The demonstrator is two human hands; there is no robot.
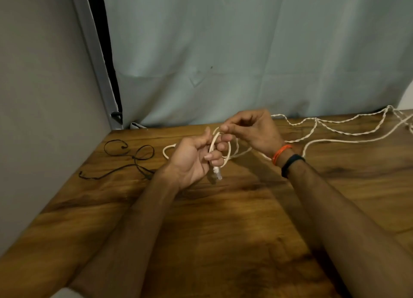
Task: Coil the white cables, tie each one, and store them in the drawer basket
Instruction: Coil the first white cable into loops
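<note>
My left hand (194,158) grips a white cable (228,151) near its end, and the clear plug (217,174) hangs below my fingers. A small loop of the cable runs around those fingers. My right hand (250,130) pinches the same cable at the top of the loop, just above my left hand. From there the cable trails right across the wooden table (223,219) in long twisted strands (317,124). A short white loop (166,151) lies on the table just left of my left hand. No drawer basket is in view.
Thin black ties (134,158) lie in loose loops on the table's left part. A grey panel (44,85) closes off the left side and a pale cloth (245,51) hangs behind the table. My right wrist wears an orange thread and a black band.
</note>
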